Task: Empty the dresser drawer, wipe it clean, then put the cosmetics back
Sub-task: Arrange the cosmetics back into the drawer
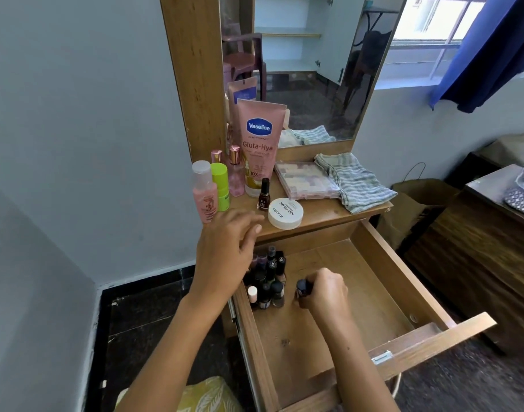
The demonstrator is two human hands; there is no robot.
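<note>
The right hand is down inside the open drawer, its fingers curled round a small dark bottle which it holds upright just above or on the drawer floor (which of the two cannot be told). Just to the left of that hand, against the drawer's left wall, a cluster of nail polish bottles stands upright, mostly dark-capped with one pale cap at the near edge. The left hand hovers above that cluster at the dresser top's front edge, fingers loosely spread and holding nothing. Just beyond its fingertips stand a dark nail polish bottle and a round white jar lying flat. Further beyond the left hand, toward the mirror, stand a clear bottle of pink liquid, a lime green stick, two small pink spray bottles and a tall pink Vaseline tube set on its cap. Beyond the right hand, on the dresser top, a clear plastic palette case lies flat, and a striped cloth lies crumpled beside it, touching its right edge and hanging slightly over the top's far corner.
</note>
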